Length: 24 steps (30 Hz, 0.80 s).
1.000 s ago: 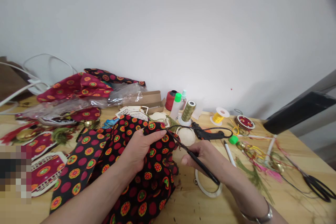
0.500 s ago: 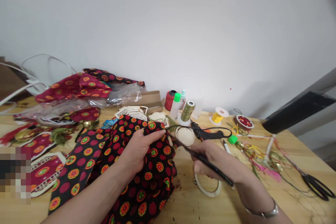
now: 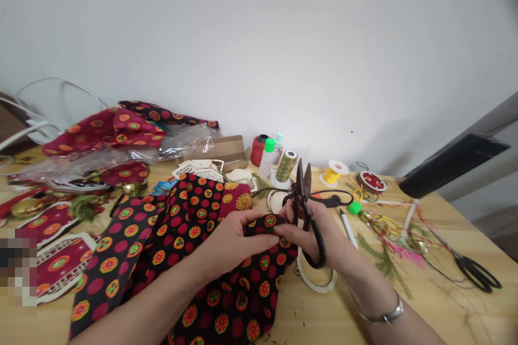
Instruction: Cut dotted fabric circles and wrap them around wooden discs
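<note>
Black cotton cloth w/ red-orange flower dots (image 3: 226, 280) lies bunched on wooden table (image 3: 324, 318); left hand (image 3: 237, 240) pinches its fold, right hand (image 3: 324, 234) grips black metal scissors (image 3: 303, 194), blades up. Best: hold fold taut, tips off fingers.

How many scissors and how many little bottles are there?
Scissors: 2 (held scissors, table scissors)
Bottles: 2 (green-cap bottle, blue-cap bottle)
Total: 4

Matt printed cloth (image 3: 226, 259), dark metal scissors (image 3: 304, 210), pale smooth wooden table (image 3: 437, 307)
</note>
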{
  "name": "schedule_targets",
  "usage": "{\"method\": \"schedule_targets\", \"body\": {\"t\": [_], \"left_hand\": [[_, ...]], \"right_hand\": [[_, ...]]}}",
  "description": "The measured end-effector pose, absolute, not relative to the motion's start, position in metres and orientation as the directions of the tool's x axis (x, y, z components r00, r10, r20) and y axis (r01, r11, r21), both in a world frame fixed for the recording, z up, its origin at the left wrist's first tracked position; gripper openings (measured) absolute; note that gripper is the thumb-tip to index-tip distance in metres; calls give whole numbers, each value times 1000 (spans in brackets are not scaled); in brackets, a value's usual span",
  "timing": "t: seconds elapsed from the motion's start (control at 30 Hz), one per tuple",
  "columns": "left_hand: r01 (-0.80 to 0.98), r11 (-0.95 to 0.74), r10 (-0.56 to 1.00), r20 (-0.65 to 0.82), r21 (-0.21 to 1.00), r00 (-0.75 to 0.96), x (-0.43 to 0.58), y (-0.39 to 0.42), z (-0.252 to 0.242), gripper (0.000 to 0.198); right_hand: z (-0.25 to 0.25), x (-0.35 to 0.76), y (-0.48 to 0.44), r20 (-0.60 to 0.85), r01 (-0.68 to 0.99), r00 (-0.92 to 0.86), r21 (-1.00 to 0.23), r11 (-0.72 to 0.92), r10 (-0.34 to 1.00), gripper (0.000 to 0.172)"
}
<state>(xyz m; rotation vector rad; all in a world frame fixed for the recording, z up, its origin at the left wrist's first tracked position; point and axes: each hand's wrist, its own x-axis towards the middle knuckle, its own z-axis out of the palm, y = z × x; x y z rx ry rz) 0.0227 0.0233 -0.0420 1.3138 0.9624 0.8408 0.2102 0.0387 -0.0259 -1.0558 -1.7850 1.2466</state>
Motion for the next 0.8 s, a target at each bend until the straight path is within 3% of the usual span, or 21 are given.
{"method": "schedule_targets", "body": {"t": [0.07,0.13,0.2,0.23,0.3,0.37,0.47,0.57,0.7,0.77,0.8], "left_hand": [[120,-95,976,68,988,209,21,24,-41,25],[297,-372,924,381,879,32,18,21,-40,23],[483,-603,755,650,635,87,18,14,-38,14],[536,-673,687,700,509,197,19,9,-36,7],[629,-705,672,593,328,444,27,-4,-33,16],[756,-627,766,323,187,556,37,-17,-29,29],[868,-490,865,-80,82,496,46,-32,-25,29],[911,-413,863,-324,-14,387,40,-37,-22,29],[906,-393,863,-404,-160,303,8,-30,-14,47],[920,-347,913,-291,-183,286,-16,-20,-6,45],[940,-314,939,-187,-131,287,-29,-14,0,39]], "right_hand": [[-26,211,41,94,235,-370,-953,191,924,25],[-27,211,45,99,236,-287,-957,171,953,26],[-29,211,49,103,230,-213,-961,152,972,26],[-29,211,51,100,223,-186,-965,141,978,26],[-30,211,53,85,202,-151,-973,115,985,25],[-30,211,55,60,181,-116,-980,81,991,26],[-28,213,56,45,120,-66,-991,53,997,27],[-25,214,56,51,51,-43,-997,53,998,27],[-22,214,55,35,-18,-65,-999,34,997,26],[-21,212,54,23,-63,-85,-998,17,996,26],[-21,211,54,22,-85,-90,-996,14,996,27]]}}
